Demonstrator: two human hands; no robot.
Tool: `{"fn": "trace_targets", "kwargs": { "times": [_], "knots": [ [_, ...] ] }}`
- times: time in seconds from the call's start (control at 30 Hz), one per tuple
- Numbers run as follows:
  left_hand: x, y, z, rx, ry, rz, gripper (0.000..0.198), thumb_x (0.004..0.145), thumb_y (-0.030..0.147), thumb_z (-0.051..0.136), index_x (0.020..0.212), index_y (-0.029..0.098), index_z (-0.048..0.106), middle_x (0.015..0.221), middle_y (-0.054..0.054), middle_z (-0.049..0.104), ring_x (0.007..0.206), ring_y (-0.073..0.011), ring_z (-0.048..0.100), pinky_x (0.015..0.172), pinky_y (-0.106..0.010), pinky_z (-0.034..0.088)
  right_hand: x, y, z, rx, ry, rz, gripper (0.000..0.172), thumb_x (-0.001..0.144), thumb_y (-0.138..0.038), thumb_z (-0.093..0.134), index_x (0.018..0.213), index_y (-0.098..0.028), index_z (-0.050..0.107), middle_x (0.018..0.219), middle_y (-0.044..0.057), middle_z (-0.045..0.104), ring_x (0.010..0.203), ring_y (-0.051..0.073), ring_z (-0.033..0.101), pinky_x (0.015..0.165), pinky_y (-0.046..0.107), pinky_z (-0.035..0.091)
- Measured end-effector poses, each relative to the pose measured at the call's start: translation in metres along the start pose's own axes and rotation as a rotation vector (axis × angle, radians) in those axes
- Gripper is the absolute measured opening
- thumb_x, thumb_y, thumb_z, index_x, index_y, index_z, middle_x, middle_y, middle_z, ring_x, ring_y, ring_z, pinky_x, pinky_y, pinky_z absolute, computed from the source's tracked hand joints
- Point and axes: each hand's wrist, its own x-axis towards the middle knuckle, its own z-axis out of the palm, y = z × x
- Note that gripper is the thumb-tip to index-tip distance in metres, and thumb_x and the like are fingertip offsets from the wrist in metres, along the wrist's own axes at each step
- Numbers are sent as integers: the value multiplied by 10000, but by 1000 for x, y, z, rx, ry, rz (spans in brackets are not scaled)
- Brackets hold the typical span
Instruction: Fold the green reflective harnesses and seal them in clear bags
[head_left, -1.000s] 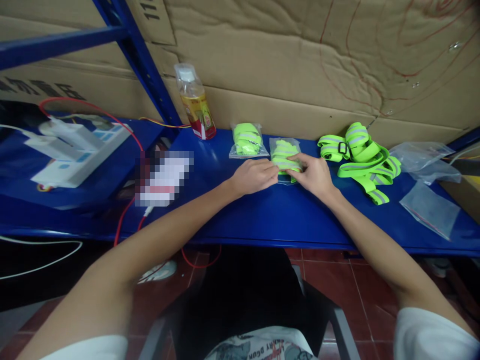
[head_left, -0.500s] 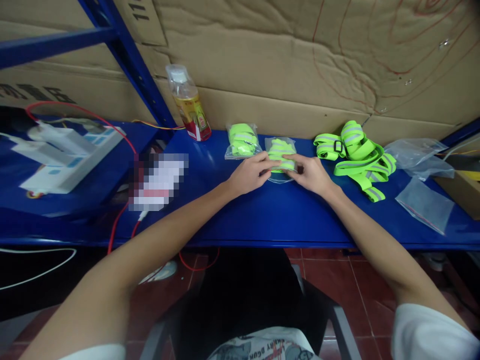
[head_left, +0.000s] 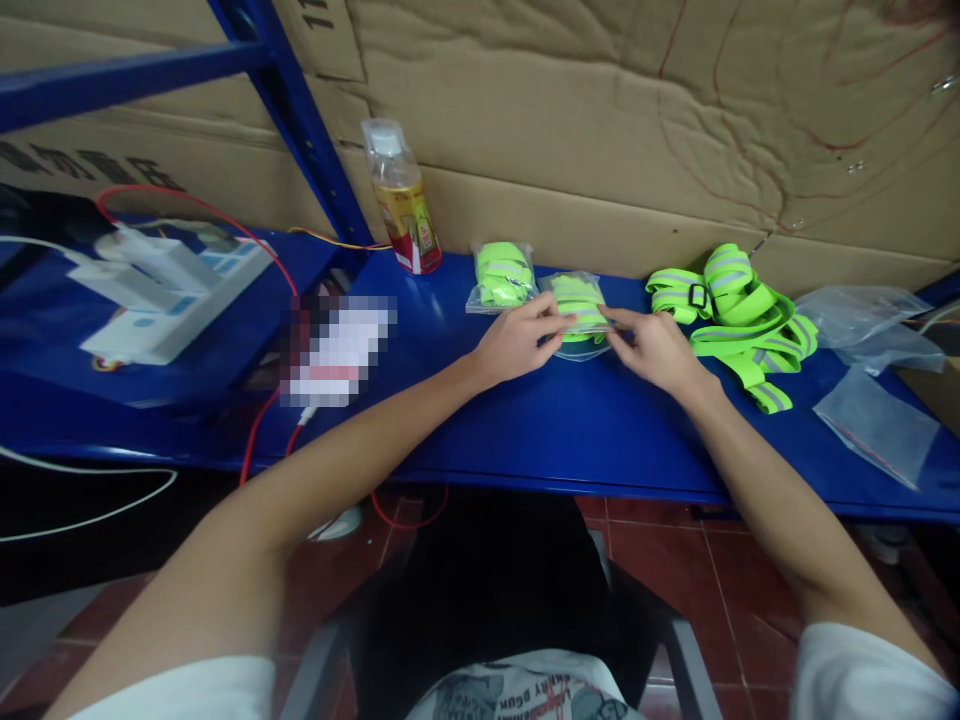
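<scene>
In front of me a clear zip bag [head_left: 586, 349] lies on the blue shelf with a folded neon-yellow reflective strap [head_left: 579, 293] inside. My left hand [head_left: 519, 342] is closed on the bag's near left part, fingertips over the strap. At the right edge my right hand [head_left: 654, 348] pinches the same bag between thumb and forefinger. Just left of it sits another bagged reflective strap [head_left: 502, 272], untouched. To the right of my right hand lies a loose heap of reflective straps [head_left: 750, 310] with a black buckle.
A bottle [head_left: 405, 205] with a yellow and red label stands at the back. Left are a white power strip [head_left: 165, 325], red cables and a blurred-out white item [head_left: 341, 350]. Flat clear bags [head_left: 877, 420] lie at the right. Cardboard [head_left: 525, 120] backs the blue shelf [head_left: 525, 440].
The whole view has shifted, so things appear a little further right. My right fingers have slid outward to the bag's right edge; both hands stay at the same bag.
</scene>
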Motion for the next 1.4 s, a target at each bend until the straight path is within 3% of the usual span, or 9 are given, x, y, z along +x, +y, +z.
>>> {"fn": "trace_targets", "kwargs": {
  "times": [0.27,0.4,0.53,0.8,0.93,1.07,1.2,1.3,1.4],
  "knots": [
    [1,7,-2,112,-56,17,343,1083,171,526,1337,211,753,1124,-94,683,955,-183,714,869,-322,619,4,-13,-2,-60,15,118,365,1029,-301,567,1280,-140,776,807,96,828,701,279,767,699,368,500],
    [1,10,-6,63,-113,-60,347,1063,190,571,1374,178,725,1200,-115,678,1019,-213,728,921,-360,628,1,-17,-10,-142,-16,87,581,964,-330,686,1535,-226,657,819,36,835,745,292,791,664,349,475],
    [2,11,-8,4,-185,-109,394,1067,195,564,1440,168,686,1259,-131,650,1102,-232,720,982,-381,625,-2,-21,-10,-233,-7,59,638,930,-568,774,1496,-281,714,784,28,814,711,306,777,598,339,438],
    [5,8,-19,26,-303,-95,593,1064,438,639,1598,189,580,1347,-166,634,1193,-295,685,1054,-441,578,6,3,11,-95,-25,-83,607,1047,-412,582,1608,-183,617,1103,142,841,854,315,781,785,422,589],
    [10,1,-37,127,-248,-55,633,1040,629,627,1477,174,690,1221,-159,712,1181,-330,662,1106,-507,500,3,3,-3,-119,-30,-14,721,1047,-537,608,1694,-236,505,968,95,814,841,332,775,757,434,607],
    [14,-9,-57,213,-203,-52,717,946,767,681,1352,183,771,1217,-156,731,1218,-357,623,1115,-528,451,-2,-1,-15,-63,-52,-94,926,897,-776,750,1664,-300,545,1324,150,724,1117,384,759,927,509,648],
    [14,-17,-64,274,-245,-164,530,1127,540,438,1162,182,828,1208,-154,727,1204,-343,619,1077,-530,455,-1,7,-7,71,-129,-241,960,894,-776,762,1692,-309,504,1712,182,414,1553,449,509,1239,600,511],
    [12,-23,-62,364,-278,-268,421,1093,394,501,1303,166,787,1316,-191,687,1264,-379,594,1064,-545,475,1,11,5,97,-137,-245,881,983,-716,687,1728,-320,436,1790,162,333,1649,435,395,1313,619,431],
    [12,-25,-62,420,-327,-317,402,1034,345,600,1349,165,775,1402,-207,634,1317,-398,581,1072,-532,499,4,8,14,62,-117,-188,787,1047,-664,609,1729,-315,430,1812,153,332,1616,432,458,1283,629,474]
  ]
}}
